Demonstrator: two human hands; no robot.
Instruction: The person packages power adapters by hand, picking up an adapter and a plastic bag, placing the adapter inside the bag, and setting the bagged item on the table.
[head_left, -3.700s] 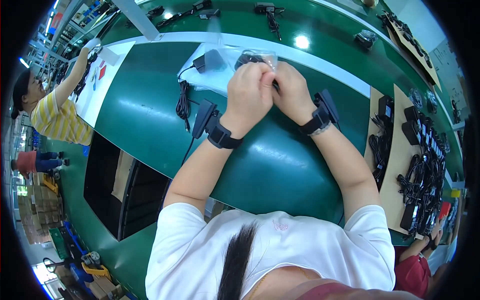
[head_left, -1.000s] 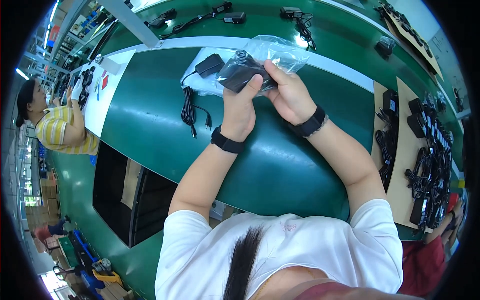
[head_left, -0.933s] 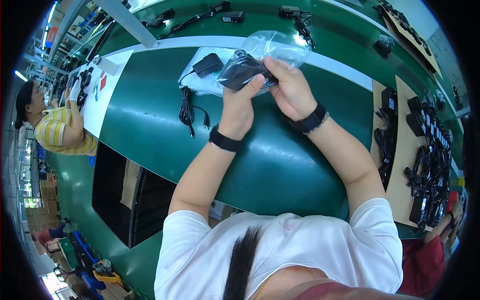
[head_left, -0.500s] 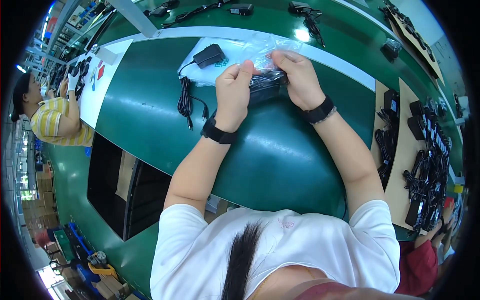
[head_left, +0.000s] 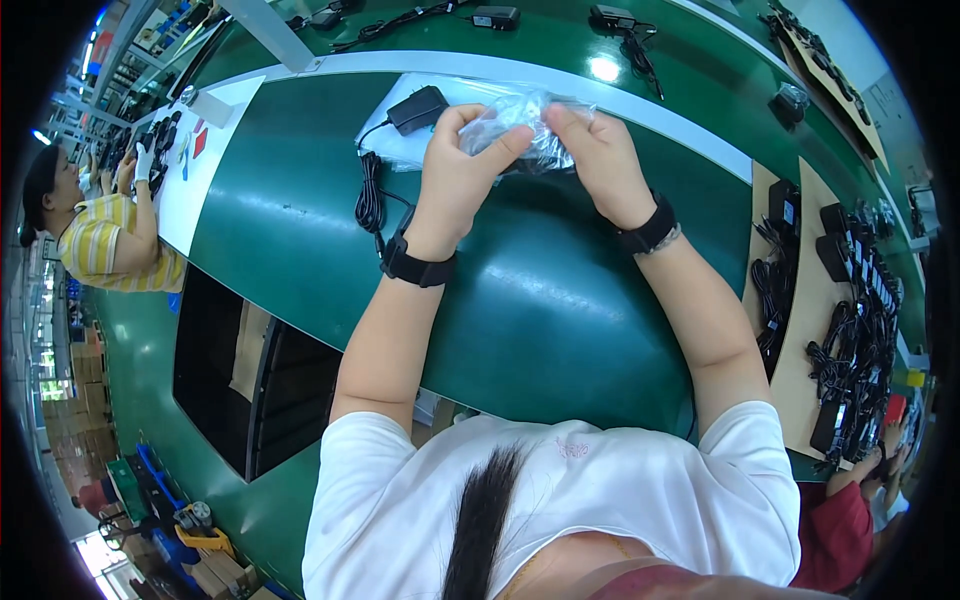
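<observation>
Both of my hands hold a clear plastic bag (head_left: 530, 125) with something dark inside, most likely a power adapter, above the far edge of the green table. My left hand (head_left: 462, 165) grips the bag's left side, thumb laid across it. On the other side, my right hand (head_left: 603, 160) pinches it between thumb and fingers. A black power adapter (head_left: 418, 110) lies just left of my left hand, partly on flat clear bags (head_left: 385, 150). Its coiled cable (head_left: 370, 195) runs down the table, and my left wrist hides part of the plug end.
Cardboard sheets (head_left: 790, 330) carry rows of black adapters (head_left: 855, 330) at the right. On the belt beyond lie more adapters (head_left: 612, 17) and a bagged one (head_left: 789, 102). A black bin (head_left: 250, 375) stands left below the table. A co-worker in yellow stripes (head_left: 115, 235) works at far left.
The plastic is now gathered and folded over the dark thing, which showed more plainly before. My left hand has turned, its thumb now pointing right across the bag.
</observation>
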